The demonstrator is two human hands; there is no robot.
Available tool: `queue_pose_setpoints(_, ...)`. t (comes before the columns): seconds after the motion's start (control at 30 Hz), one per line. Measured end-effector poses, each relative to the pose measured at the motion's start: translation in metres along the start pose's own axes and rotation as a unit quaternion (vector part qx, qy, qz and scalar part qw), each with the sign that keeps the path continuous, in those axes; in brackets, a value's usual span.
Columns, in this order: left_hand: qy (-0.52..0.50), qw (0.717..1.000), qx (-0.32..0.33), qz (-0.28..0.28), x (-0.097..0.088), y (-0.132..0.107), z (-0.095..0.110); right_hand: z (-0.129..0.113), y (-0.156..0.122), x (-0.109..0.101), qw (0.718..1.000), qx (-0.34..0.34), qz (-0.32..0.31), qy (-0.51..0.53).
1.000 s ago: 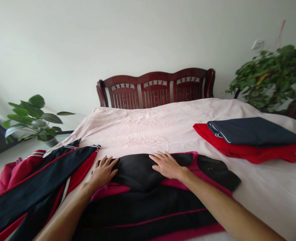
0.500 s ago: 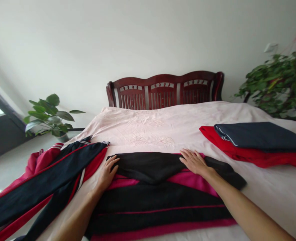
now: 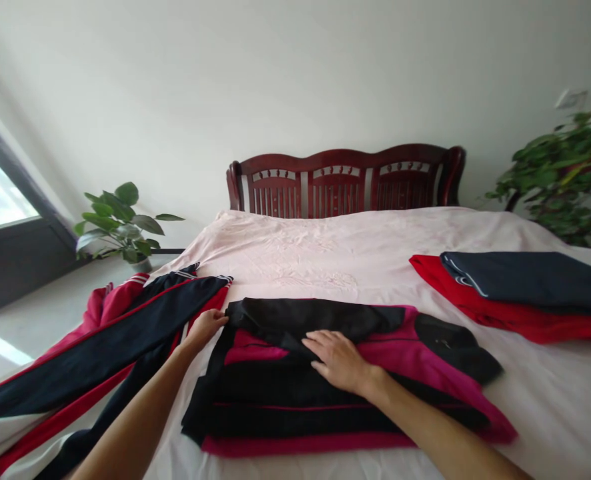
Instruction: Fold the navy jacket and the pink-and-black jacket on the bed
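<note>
A black and magenta jacket [image 3: 325,407] lies partly folded on the pale pink bedspread [image 3: 325,253] in front of me. My right hand [image 3: 338,360] rests flat on its middle, fingers stretched out over the black fabric. At the jacket's upper left corner, my left hand [image 3: 204,328] pinches the black edge with curled fingers.
A heap of red and navy track clothes [image 3: 100,347] spills over the bed's left side. A folded navy garment on a folded red one [image 3: 520,293] lies at the right. A dark wooden headboard [image 3: 345,183] stands behind, with potted plants at left [image 3: 120,223] and right [image 3: 565,177].
My right hand slid from the jacket's upper right back to its middle. The left hand closed on the left edge, and the jacket's left side now looks narrower. My view shifted left.
</note>
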State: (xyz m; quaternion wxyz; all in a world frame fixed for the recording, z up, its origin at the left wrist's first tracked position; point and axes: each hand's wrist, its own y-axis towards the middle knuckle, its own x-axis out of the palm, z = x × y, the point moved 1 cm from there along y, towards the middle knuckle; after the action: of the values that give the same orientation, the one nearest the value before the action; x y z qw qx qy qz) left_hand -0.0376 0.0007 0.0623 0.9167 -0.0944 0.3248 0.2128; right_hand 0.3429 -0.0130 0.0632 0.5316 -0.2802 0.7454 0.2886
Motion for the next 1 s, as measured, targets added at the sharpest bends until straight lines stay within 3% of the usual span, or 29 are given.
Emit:
queue_pose_setpoints(0.1, -0.038, 0.999, -0.006, -0.031, -0.005, -0.003, 0.01, 0.014, 0.008, 0.002, 0.996, 0.068, 0.046, 0.042)
queue_pose_setpoints(0.2, -0.082, 0.995, -0.008, -0.056, -0.009, -0.006, 0.021, 0.034, 0.016, -0.008, 0.976, 0.149, 0.092, 0.127)
queue_pose_setpoints(0.3, -0.104, 0.992, -0.007, -0.066, -0.009, -0.008, 0.028, 0.043, 0.02, -0.02, 0.955, 0.183, 0.128, 0.197)
queue_pose_setpoints(0.43, -0.094, 0.994, 0.01, -0.057, -0.006, -0.015, 0.02, 0.038, 0.01, -0.021, 0.958, 0.116, 0.137, 0.226)
queue_pose_setpoints(0.6, -0.05, 0.998, 0.011, -0.037, 0.003, -0.03, -0.009, 0.031, -0.009, -0.005, 0.99, 0.003, 0.023, 0.136)
queue_pose_setpoints(0.83, -0.01, 0.997, 0.073, -0.03, -0.005, -0.048, -0.016, 0.029, -0.016, -0.009, 0.98, 0.012, 0.081, 0.18)
queue_pose_setpoints(1.0, 0.14, 0.987, 0.077, -0.029, -0.013, -0.053, -0.017, 0.017, -0.03, -0.011, 0.992, -0.001, -0.014, 0.123)
